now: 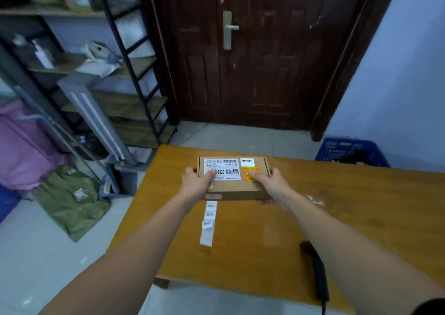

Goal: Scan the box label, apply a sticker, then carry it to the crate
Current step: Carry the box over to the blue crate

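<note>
A flat brown cardboard box [234,187] is held just above the wooden table [349,206], between both hands. It carries a white barcode label [227,166], a small white sticker [247,161] and an orange-yellow sticker [252,170] on top. My left hand [196,182] grips the box's left edge with the thumb on the label. My right hand [271,182] grips the right edge, thumb on the orange sticker. A strip of white stickers [209,221] lies on the table below the box. A blue plastic crate [351,152] stands on the floor beyond the table's far right.
A black handheld scanner [316,273] lies near the table's front right edge. A dark wooden door [252,62] is straight ahead. Metal shelving [108,69] stands at the left, with green and pink bags [69,199] on the floor beside it.
</note>
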The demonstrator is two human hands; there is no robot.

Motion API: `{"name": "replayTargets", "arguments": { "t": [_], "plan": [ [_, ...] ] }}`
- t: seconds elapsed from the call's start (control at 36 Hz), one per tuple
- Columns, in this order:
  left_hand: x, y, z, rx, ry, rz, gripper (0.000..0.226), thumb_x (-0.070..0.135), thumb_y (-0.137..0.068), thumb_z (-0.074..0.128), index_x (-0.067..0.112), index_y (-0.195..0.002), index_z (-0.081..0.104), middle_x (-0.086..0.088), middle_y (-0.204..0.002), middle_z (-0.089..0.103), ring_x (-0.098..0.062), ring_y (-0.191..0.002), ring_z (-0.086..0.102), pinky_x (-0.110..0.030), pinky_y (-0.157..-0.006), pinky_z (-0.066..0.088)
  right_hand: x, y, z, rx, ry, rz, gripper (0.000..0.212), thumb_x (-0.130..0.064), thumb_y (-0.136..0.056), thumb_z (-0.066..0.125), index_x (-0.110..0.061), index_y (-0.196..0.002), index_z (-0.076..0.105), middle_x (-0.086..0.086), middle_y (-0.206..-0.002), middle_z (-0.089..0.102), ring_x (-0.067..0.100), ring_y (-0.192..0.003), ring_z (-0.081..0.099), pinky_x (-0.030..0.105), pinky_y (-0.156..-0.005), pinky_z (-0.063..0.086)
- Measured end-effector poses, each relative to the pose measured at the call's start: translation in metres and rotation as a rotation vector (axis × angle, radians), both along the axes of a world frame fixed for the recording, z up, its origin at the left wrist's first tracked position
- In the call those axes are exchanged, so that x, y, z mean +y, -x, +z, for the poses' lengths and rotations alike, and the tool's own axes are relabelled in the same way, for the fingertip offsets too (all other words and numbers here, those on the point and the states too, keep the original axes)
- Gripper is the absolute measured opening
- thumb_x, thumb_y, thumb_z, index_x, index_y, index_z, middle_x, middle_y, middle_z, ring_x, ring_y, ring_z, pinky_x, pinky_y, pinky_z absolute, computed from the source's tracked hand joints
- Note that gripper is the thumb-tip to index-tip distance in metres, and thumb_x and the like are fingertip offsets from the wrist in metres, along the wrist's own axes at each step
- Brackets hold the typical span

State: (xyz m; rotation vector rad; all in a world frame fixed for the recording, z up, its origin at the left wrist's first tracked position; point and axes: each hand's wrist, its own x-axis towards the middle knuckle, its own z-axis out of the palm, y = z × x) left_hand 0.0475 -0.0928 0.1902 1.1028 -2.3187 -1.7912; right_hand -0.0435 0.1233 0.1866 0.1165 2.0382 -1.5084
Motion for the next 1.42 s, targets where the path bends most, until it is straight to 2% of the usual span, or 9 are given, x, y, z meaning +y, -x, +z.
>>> {"name": "replayTargets", "arguments": {
  "t": [0.08,0.25,0.5,0.58,0.69,0.86,0.97,1.14,1.42],
  "plan": [
    [-0.035,-0.018,0.054,0.097,-0.138,0.009,0.058,0.045,-0.099,0.067,0.022,-0.145,0.041,-0.002,-0.119,0.069,-0.023,-0.093,0.074,-0.034,-0.055,0.063,-0.042,0.001,0.053,0.072,0.042,0.095,0.040,-0.049,-0.083,0.077,-0.033,-0.115,0.058,0.001,-0.111,0.071,0.023,-0.092,0.072,0.034,-0.052,0.060],
    [-0.118,-0.075,0.140,0.219,-0.143,0.012,0.022,0.041,-0.104,0.060,0.037,-0.125,0.056,0.002,-0.114,0.079,-0.020,-0.088,0.080,-0.041,-0.061,0.065,-0.137,-0.023,0.144,0.129,0.103,0.231,0.026,-0.046,-0.088,0.073,-0.033,-0.109,0.067,0.002,-0.107,0.074,0.023,-0.087,0.073,0.039,-0.057,0.062],
    [-0.255,-0.205,0.197,0.321,-0.020,0.225,0.032,0.050,-0.099,0.064,0.031,-0.126,0.060,0.001,-0.103,0.082,-0.023,-0.084,0.081,-0.040,-0.059,0.064,-0.309,-0.109,0.209,0.189,0.158,0.451,0.032,-0.046,-0.086,0.075,-0.027,-0.112,0.069,0.007,-0.107,0.074,0.029,-0.086,0.073,0.038,-0.051,0.060],
    [-0.296,-0.257,0.203,0.366,0.008,0.315,0.032,0.046,-0.099,0.067,0.029,-0.125,0.061,0.000,-0.102,0.082,-0.023,-0.082,0.081,-0.044,-0.059,0.065,-0.368,-0.147,0.214,0.194,0.184,0.539,0.029,-0.047,-0.084,0.077,-0.029,-0.105,0.070,0.005,-0.108,0.073,0.026,-0.086,0.070,0.035,-0.051,0.059],
    [-0.347,-0.329,0.203,0.379,0.001,0.459,0.030,0.040,-0.101,0.067,0.026,-0.127,0.061,-0.007,-0.109,0.081,-0.032,-0.093,0.080,-0.060,-0.082,0.063,-0.445,-0.199,0.215,0.194,0.187,0.696,0.031,-0.050,-0.083,0.076,-0.031,-0.106,0.068,0.004,-0.107,0.073,0.026,-0.089,0.072,0.039,-0.056,0.062],
    [-0.405,-0.422,0.200,0.353,0.033,0.697,0.030,0.044,-0.099,0.067,0.030,-0.125,0.062,-0.002,-0.099,0.083,-0.025,-0.082,0.081,-0.037,-0.056,0.062,-0.550,-0.277,0.217,0.183,0.191,0.905,0.028,-0.048,-0.087,0.073,-0.029,-0.107,0.067,0.008,-0.103,0.078,0.029,-0.089,0.075,0.036,-0.056,0.061],
    [-0.439,-0.464,0.201,0.325,0.086,0.808,0.027,0.046,-0.097,0.069,0.033,-0.120,0.065,0.003,-0.090,0.083,-0.020,-0.074,0.081,-0.035,-0.050,0.061,-0.609,-0.317,0.216,0.193,0.208,1.008,0.022,-0.045,-0.089,0.072,-0.031,-0.106,0.068,0.010,-0.106,0.077,0.029,-0.083,0.074,0.034,-0.054,0.060],
    [-0.493,-0.500,0.208,0.276,0.161,0.895,0.030,0.053,-0.095,0.069,0.035,-0.118,0.060,0.000,-0.094,0.083,-0.021,-0.076,0.081,-0.040,-0.058,0.065,-0.693,-0.347,0.218,0.234,0.238,1.138,0.030,-0.045,-0.089,0.072,-0.023,-0.109,0.068,0.015,-0.099,0.077,0.032,-0.075,0.075,0.039,-0.060,0.059],
    [-0.586,-0.559,0.208,0.268,0.145,1.003,0.030,0.051,-0.096,0.068,0.035,-0.119,0.056,0.001,-0.091,0.083,-0.023,-0.078,0.081,-0.040,-0.060,0.065,-0.837,-0.400,0.208,0.218,0.224,1.317,0.030,-0.047,-0.086,0.074,-0.023,-0.104,0.069,0.012,-0.086,0.080,0.028,-0.061,0.074,0.032,-0.047,0.054]
  ]
}}
